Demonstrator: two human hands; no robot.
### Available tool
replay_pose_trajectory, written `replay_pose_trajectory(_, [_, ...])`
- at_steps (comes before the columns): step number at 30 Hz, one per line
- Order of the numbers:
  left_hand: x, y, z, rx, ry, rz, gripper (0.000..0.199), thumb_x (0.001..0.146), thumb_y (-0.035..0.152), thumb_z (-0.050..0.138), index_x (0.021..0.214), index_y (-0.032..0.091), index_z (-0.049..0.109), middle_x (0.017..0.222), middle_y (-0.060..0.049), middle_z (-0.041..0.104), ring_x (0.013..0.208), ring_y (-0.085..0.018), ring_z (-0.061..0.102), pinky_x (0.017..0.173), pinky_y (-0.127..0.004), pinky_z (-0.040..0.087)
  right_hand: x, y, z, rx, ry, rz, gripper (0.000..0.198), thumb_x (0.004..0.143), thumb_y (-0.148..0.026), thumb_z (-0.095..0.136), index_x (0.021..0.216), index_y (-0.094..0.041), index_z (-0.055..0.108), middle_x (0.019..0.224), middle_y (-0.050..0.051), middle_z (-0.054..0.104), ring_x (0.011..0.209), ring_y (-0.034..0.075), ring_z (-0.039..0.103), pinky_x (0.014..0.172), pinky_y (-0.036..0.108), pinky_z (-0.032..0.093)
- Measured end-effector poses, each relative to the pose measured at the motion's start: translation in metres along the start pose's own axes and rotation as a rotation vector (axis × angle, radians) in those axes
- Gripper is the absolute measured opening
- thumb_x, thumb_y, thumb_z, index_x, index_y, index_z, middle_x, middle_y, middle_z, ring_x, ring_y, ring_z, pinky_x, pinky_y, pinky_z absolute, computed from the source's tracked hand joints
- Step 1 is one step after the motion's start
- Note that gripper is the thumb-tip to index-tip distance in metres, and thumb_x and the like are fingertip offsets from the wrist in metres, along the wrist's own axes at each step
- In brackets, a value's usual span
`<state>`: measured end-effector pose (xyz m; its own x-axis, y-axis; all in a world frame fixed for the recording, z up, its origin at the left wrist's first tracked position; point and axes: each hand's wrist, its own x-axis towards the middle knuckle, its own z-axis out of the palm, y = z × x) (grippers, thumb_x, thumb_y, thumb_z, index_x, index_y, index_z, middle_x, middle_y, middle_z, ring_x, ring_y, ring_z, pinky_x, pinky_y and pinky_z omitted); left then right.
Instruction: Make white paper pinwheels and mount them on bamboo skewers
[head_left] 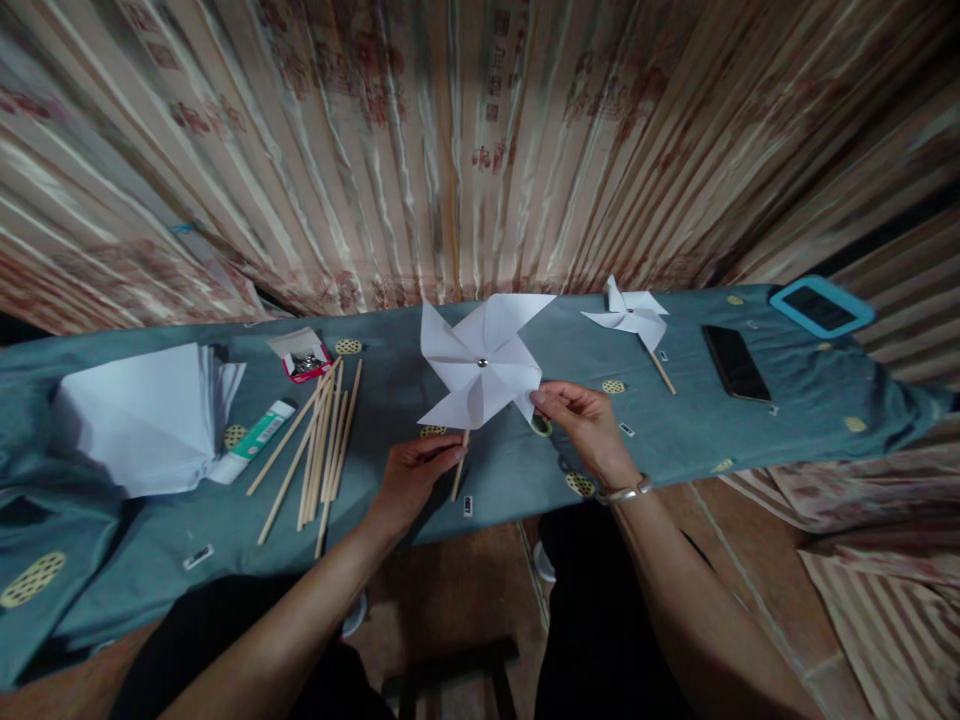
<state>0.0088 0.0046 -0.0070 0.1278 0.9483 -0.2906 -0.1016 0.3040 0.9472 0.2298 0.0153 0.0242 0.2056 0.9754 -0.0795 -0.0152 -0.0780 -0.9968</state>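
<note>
A white paper pinwheel [487, 350] with a silver pin at its centre is held up over the table. My left hand [420, 470] is closed around its wooden stick [460, 468], just below the paper blades. The fingers of my right hand [581, 415] pinch the edge of the lower right blade. Left of my hands lie several loose wooden sticks [330, 430] in a spread bundle. A second, smaller-looking pinwheel [634, 316] rests on the cloth at the back right, its stick pointing toward me.
A red and white box of metal pins [300, 358] stands open at the back left. Near it are a glue stick [255, 440] and a stack of white paper [142, 415]. A phone [735, 362] and a blue-framed device [823, 305] lie at right. Curtains [480, 150] hang behind the table.
</note>
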Motion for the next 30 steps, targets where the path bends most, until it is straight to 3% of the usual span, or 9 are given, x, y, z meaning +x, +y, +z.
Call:
replay_pose_trajectory(14, [0.001, 0.0, 0.001, 0.035, 0.017, 0.015, 0.022, 0.058, 0.032, 0.081, 0.077, 0.021, 0.081, 0.079, -0.004, 0.079, 0.075, -0.019, 0.069, 0.076, -0.03, 0.052, -0.01, -0.001, 0.014, 0.006, -0.187, 0.074, 0.04, 0.058, -0.057, 0.084, 0.057, -0.02, 0.069, 0.056, -0.002, 0.063, 0.054, 0.009, 0.05, 0.053, 0.023, 0.04])
replay_pose_trajectory(30, [0.0, -0.002, 0.001, 0.045, 0.005, 0.013, 0.022, 0.06, 0.032, 0.081, 0.079, 0.021, 0.081, 0.08, -0.004, 0.079, 0.078, -0.021, 0.069, 0.08, -0.032, 0.052, -0.017, 0.009, 0.025, 0.076, -0.317, 0.143, 0.031, 0.064, -0.049, 0.084, 0.072, -0.02, 0.077, 0.067, 0.0, 0.074, 0.058, 0.01, 0.058, 0.056, 0.022, 0.043])
